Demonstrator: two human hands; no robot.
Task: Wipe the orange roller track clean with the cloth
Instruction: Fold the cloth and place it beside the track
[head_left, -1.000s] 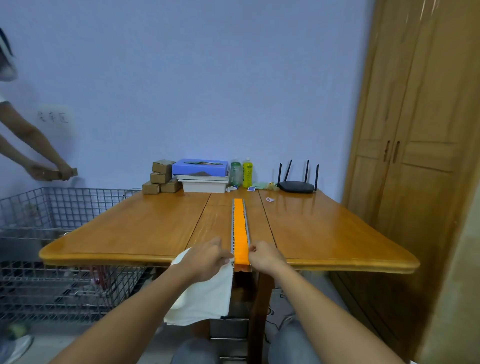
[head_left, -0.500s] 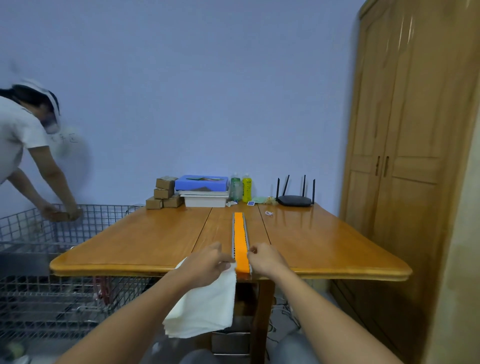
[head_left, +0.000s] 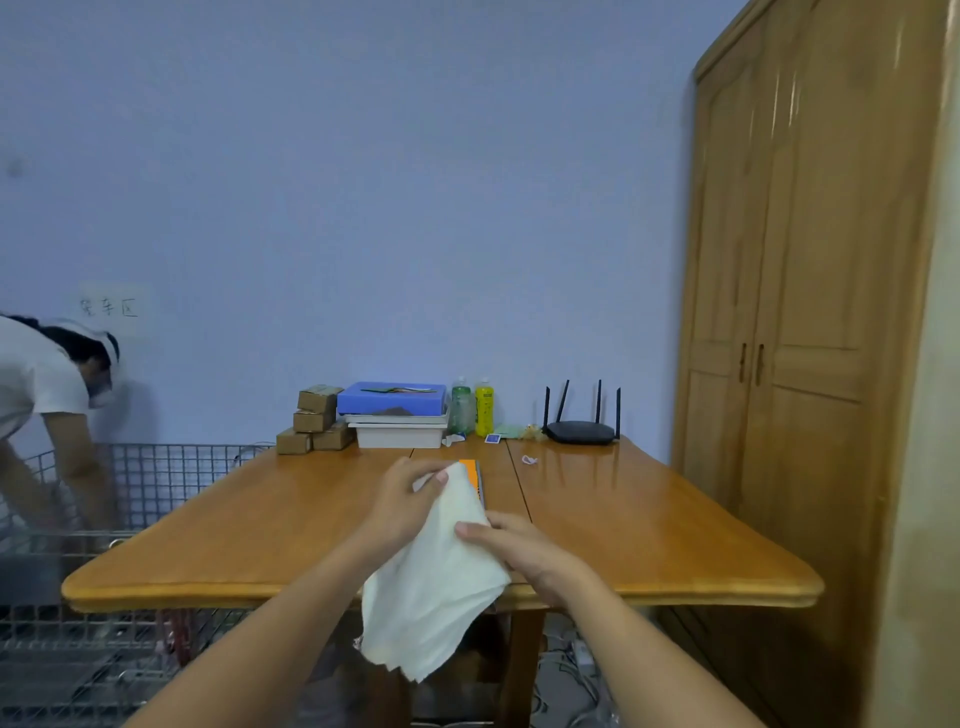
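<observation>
A white cloth (head_left: 431, 587) hangs in front of me over the wooden table's (head_left: 249, 519) near edge. My left hand (head_left: 402, 501) pinches its top corner, raised above the table's middle. My right hand (head_left: 511, 551) grips the cloth's right edge lower down. The orange roller track (head_left: 471, 474) lies along the table's centre seam; only its far end shows past the cloth, the remainder is hidden behind cloth and hands.
At the table's far edge stand small cardboard boxes (head_left: 314, 418), a blue box on white trays (head_left: 395, 413), two bottles (head_left: 472, 408) and a black router (head_left: 581, 428). A wire cage cart (head_left: 156, 478) and a bending person (head_left: 47, 405) are left. A wooden wardrobe (head_left: 789, 338) stands right.
Both hands left the track's near end and lifted the cloth up in front of the track, now held between them. The camera tilted upward. The person at left bent lower toward the cart.
</observation>
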